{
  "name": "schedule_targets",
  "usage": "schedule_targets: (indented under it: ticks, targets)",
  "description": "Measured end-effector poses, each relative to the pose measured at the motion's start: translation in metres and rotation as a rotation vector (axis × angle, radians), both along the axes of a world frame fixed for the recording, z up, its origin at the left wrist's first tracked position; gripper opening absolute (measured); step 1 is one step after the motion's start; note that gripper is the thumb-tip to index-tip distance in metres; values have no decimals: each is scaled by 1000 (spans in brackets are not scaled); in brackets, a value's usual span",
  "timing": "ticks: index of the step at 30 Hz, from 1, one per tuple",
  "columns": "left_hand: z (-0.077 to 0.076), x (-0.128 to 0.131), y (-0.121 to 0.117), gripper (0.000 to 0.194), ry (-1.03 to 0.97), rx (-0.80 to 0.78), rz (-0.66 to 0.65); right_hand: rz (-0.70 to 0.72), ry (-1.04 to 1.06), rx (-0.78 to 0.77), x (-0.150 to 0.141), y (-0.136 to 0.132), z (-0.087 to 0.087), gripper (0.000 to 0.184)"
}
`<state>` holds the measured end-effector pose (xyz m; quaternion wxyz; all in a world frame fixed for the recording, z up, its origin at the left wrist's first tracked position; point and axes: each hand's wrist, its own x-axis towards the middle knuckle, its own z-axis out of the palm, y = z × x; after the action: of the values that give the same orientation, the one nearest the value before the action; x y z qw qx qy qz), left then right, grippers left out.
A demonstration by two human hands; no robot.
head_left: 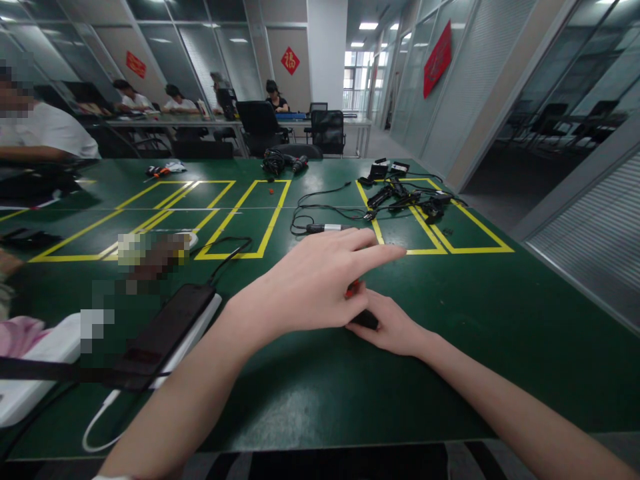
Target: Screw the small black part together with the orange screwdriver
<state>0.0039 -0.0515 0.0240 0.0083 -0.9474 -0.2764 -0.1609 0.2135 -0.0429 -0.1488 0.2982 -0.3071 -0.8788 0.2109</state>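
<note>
Right hand (393, 327) is gripping a mostly hidden black item (369, 321) inward of the green surface's (505, 313) front edge; left hand (317, 280) is arching over it, grip impossible to tell.

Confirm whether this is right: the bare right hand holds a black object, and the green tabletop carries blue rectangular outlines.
Wrong in the colour: the head view shows yellow rectangular outlines on the green tabletop, not blue. The bare right hand does hold a black object.
</note>
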Motion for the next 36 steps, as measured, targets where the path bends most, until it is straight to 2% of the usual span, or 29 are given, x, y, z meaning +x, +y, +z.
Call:
schedule_targets:
  ticks: [2, 6, 10, 15, 19, 23, 27, 32, 36]
  targets:
    - [0, 0, 0, 54, 5, 1, 15, 11, -5, -6, 0, 0, 0, 40]
    - [-1, 0, 0, 53, -16, 16, 16, -11, 1, 11, 0, 0, 1, 31]
    - [-1, 0, 0, 57, 3, 13, 15, 2, -6, -10, 0, -1, 1, 37]
    - [-1, 0, 0, 56, 5, 14, 11, -16, 4, -3, 0, 0, 0, 30]
    - [0, 0, 0, 57, 13, 5, 14, 10, 3, -5, 0, 0, 1, 38]
    - [0, 0, 0, 56, -6, 3, 18, -4, -4, 2, 0, -1, 2, 32]
    - [0, 0, 0, 59, 7, 5, 14, 14, -1, -7, 0, -1, 2, 43]
    - [0, 0, 0, 55, 4, 5, 26, -3, 4, -1, 1, 0, 0, 38]
    - [0, 0, 0, 57, 9, 13, 18, 7, -1, -9, 0, -1, 0, 45]
